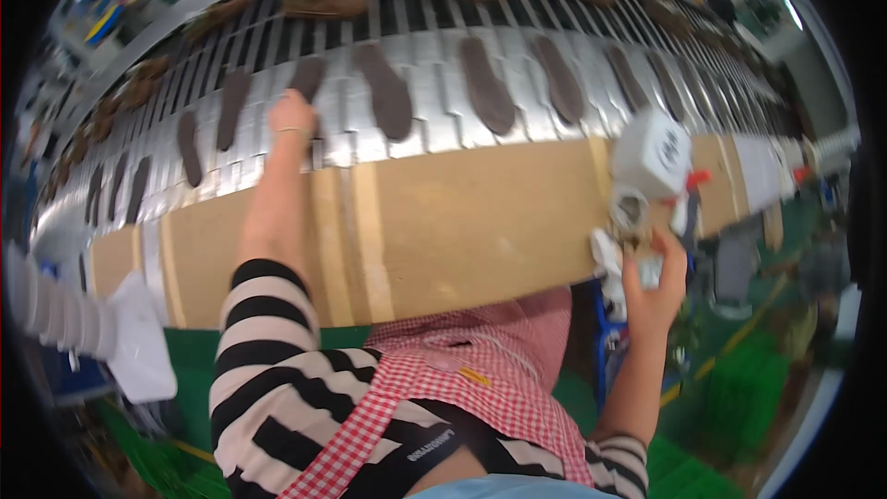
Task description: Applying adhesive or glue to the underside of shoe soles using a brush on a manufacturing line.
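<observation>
- The left hand (292, 115) reaches out over the wooden desk (462, 222) to the metal conveyor belt (434, 120). It rests on a dark brown insole (307, 79); I cannot tell how wide the fingers are.
- More dark insoles (485, 83) lie in a row on the belt, well apart from each other, and shoe parts (323, 0) lie on the far side of the belt.
- The right hand (656, 282) is at the near edge of the desk; its fingers hold a small whitish object (647, 270), too blurred to name.
- A white box-shaped device (651, 155) stands just above this hand.
- The person wears striped sleeves and a red checked apron (462, 379).
</observation>
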Motion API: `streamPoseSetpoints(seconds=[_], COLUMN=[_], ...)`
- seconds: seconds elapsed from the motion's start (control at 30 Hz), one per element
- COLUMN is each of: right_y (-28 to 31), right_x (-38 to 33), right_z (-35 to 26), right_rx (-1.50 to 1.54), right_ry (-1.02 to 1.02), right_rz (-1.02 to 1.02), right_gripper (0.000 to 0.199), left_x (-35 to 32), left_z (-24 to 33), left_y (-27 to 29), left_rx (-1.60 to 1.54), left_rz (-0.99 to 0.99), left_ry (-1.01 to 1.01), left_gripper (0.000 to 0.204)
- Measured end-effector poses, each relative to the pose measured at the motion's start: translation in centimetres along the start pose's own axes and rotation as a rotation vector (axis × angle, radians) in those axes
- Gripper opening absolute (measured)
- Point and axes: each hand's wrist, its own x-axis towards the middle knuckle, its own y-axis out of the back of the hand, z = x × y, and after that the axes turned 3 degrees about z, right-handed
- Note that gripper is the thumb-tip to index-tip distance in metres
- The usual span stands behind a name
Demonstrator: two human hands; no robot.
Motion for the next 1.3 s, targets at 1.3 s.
streamPoseSetpoints(seconds=[1.3], right_y=[1.8], right_x=[2.7], right_z=[4.9], right_rx=[0.544], right_ry=[-0.378], right_rz=[-0.081], right_gripper=[0.042], left_x=[-31.5], left_z=[12.5], left_y=[7.3], left_rx=[-2.061], left_rz=[-1.471], left_ry=[0.120], left_gripper=[0.054])
